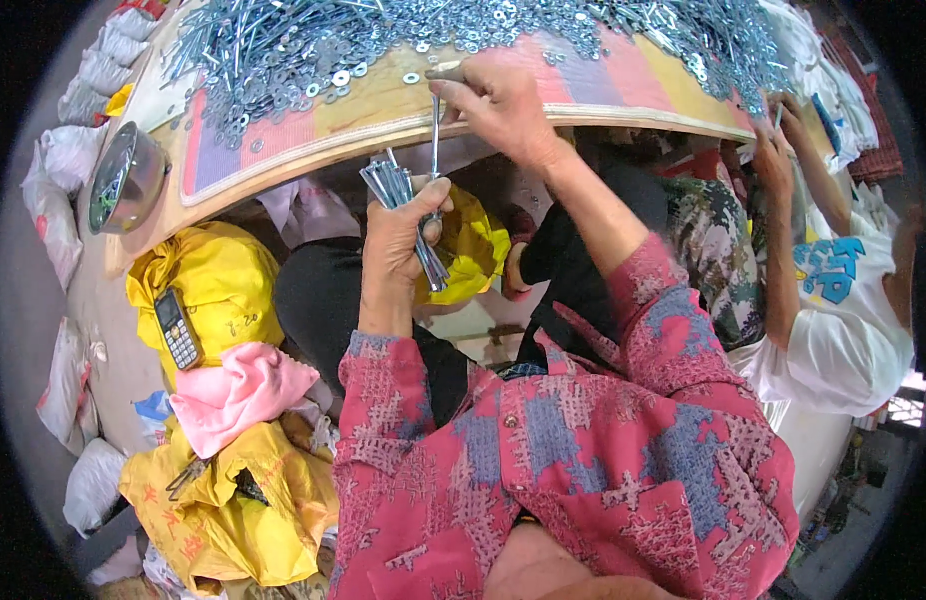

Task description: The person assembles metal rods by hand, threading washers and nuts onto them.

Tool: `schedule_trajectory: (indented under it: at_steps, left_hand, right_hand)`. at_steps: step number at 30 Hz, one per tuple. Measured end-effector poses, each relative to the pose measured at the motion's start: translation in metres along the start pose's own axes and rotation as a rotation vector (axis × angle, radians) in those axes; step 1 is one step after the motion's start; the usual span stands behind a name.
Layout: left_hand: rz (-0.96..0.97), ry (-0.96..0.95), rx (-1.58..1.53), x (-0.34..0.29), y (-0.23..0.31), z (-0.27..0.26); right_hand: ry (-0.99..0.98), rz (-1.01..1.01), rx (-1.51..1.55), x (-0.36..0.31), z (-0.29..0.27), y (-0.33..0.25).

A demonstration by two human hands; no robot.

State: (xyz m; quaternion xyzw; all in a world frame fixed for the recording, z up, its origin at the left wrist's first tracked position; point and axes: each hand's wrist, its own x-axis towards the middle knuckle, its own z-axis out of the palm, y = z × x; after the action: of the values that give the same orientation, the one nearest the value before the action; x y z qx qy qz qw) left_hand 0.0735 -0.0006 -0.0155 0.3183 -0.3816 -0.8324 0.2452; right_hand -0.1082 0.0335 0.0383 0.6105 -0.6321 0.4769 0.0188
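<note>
Left grip [398, 240] clutches bolts [398, 190] — right grip [488, 100] pinches one bolt [435, 135].

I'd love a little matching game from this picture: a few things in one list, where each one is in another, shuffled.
Things:
1. bundle of long bolts
2. mobile phone
3. heap of washers
4. metal bowl

Places:
A. on the yellow bag
B. in the left hand
C. at the board's left end
D. spread over the board top

Pairs: 1-B, 2-A, 3-D, 4-C
</note>
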Motion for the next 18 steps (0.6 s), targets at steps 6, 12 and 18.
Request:
schedule_trajectory:
  at_steps: [6, 12, 18]
  left_hand:
    - [0.029, 0.028, -0.049, 0.006, 0.007, 0.003]
    - [0.035, 0.016, -0.056, 0.008, 0.005, 0.002]
    - [0.038, -0.050, -0.013, 0.000, 0.000, 0.004]
  right_hand:
    - [0.072, 0.078, -0.480, 0.036, 0.020, 0.063]
    - [-0.128, 0.197, -0.520, 0.043, 0.006, 0.063]
    - [-0.252, 0.408, 0.251, 0.009, -0.033, 0.028]
